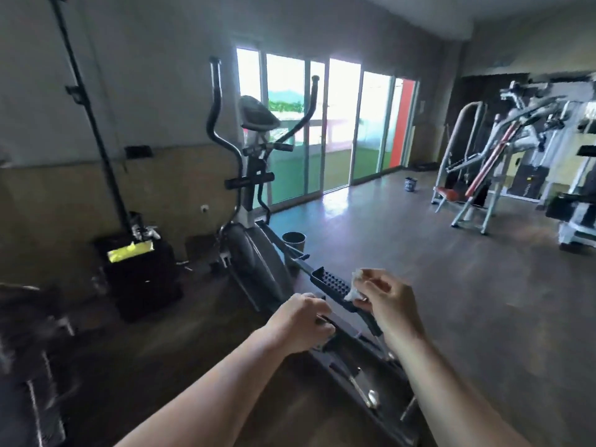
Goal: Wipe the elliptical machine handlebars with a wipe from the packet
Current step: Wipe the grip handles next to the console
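The elliptical machine (251,253) stands ahead of me, its two tall black handlebars (215,101) rising on either side of the console (256,116). A short pair of fixed grips (267,147) sits below the console. My right hand (383,301) is shut on a crumpled white wipe (354,287) just over the right foot pedal (332,282). My left hand (303,321) is closed around something small and dark at the pedal's near end; what it holds is mostly hidden. Both hands are low, far below the handlebars.
A black box with a yellow label (135,253) and a tall black pole (87,108) stand at the left wall. A small bin (294,241) sits beside the elliptical, another bin (410,184) near the glass doors. Weight machines (503,156) fill the right side.
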Demonstrator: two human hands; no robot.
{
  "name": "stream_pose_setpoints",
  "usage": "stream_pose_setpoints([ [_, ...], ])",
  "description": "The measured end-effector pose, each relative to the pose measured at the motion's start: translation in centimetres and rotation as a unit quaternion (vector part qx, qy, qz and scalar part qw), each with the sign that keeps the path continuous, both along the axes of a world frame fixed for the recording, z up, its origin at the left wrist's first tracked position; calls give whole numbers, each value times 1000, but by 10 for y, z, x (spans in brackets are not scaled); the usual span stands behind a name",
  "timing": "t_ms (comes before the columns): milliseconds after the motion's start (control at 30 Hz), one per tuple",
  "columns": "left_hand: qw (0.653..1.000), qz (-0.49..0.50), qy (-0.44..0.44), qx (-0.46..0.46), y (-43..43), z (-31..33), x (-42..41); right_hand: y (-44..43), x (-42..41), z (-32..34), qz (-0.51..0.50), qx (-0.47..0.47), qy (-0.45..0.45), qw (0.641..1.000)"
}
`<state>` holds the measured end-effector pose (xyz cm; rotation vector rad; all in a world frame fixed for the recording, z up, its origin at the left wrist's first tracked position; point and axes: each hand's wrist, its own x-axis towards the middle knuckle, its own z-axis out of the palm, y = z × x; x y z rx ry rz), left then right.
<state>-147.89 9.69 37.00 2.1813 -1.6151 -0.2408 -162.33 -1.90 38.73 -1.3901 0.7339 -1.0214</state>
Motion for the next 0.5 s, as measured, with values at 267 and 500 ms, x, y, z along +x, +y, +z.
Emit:
stream_pose_setpoints([
  [267,985,173,5,9,-29,15,145,-67,191,18,178,-19,1,984],
  [500,966,257,23,14,-38,14,286,-89,361,15,262,-15,-21,965],
])
